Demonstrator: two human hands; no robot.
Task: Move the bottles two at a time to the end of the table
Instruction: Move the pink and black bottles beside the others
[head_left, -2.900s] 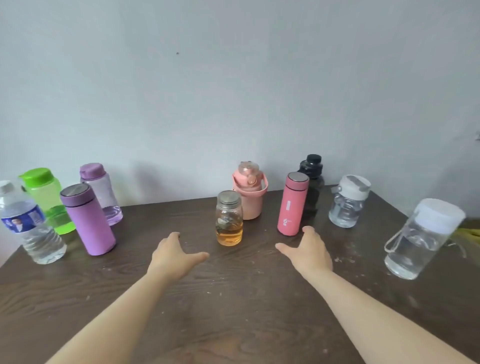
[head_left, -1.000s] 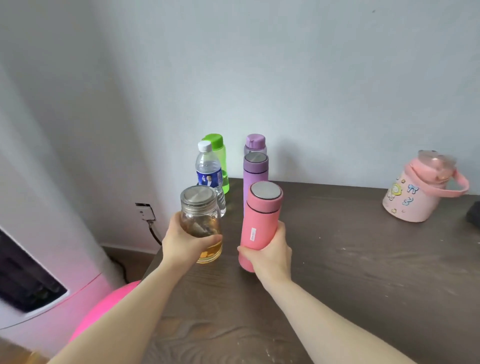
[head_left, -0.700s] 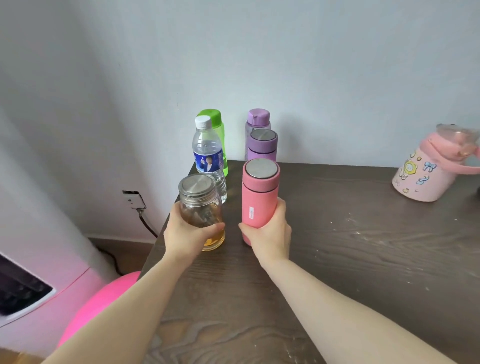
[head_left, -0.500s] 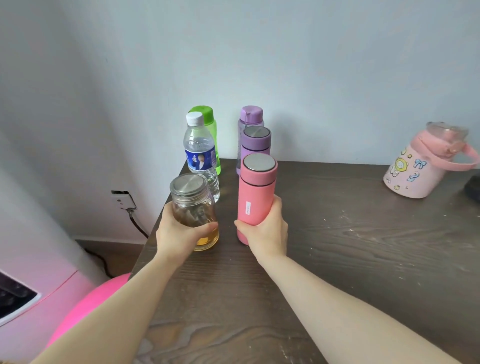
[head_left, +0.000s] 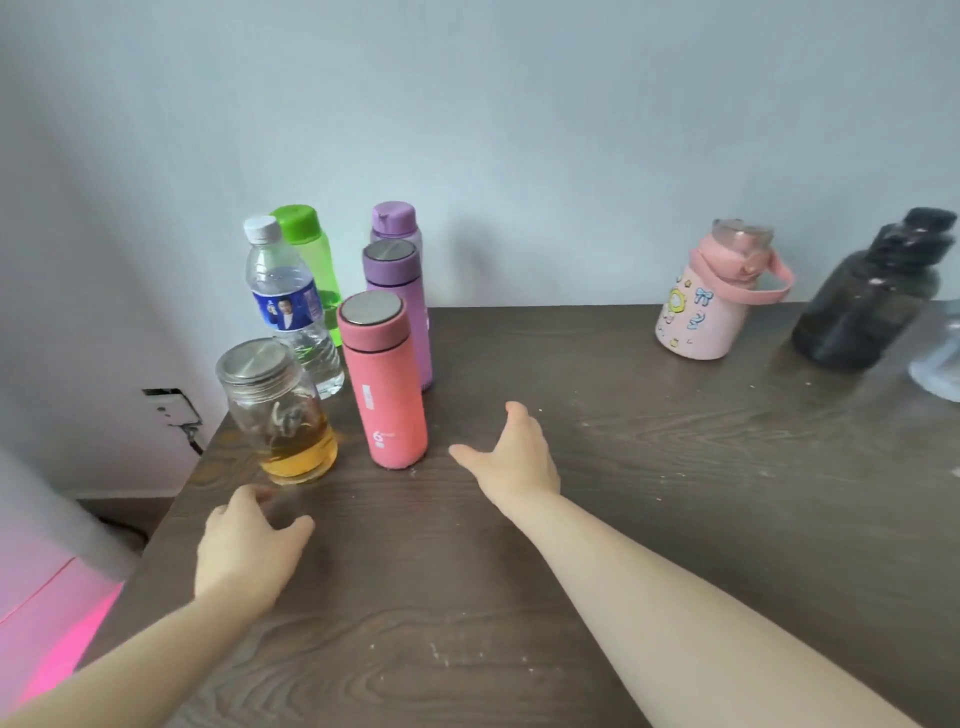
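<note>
A glass jar (head_left: 280, 415) with amber liquid and a pink flask (head_left: 387, 384) stand upright at the table's left end. Behind them are a clear water bottle (head_left: 288, 306), a green bottle (head_left: 306, 244), a purple flask (head_left: 400, 296) and a purple-capped bottle (head_left: 394, 221). My left hand (head_left: 247, 553) hovers open just in front of the jar, apart from it. My right hand (head_left: 511, 457) is open to the right of the pink flask, not touching it. A pink handled bottle (head_left: 711, 299) and a black bottle (head_left: 872, 296) stand at the back right.
The dark wooden table (head_left: 623, 519) ends at its left edge close beside the jar. A wall socket (head_left: 171, 408) with a cable sits on the wall below that edge. Part of a clear bottle (head_left: 940, 364) shows at the right border. Something pink lies on the floor, lower left.
Both hands have let go: the jar and the pink flask now stand on the table's left end, and the hands have drawn back towards me with fingers spread.
</note>
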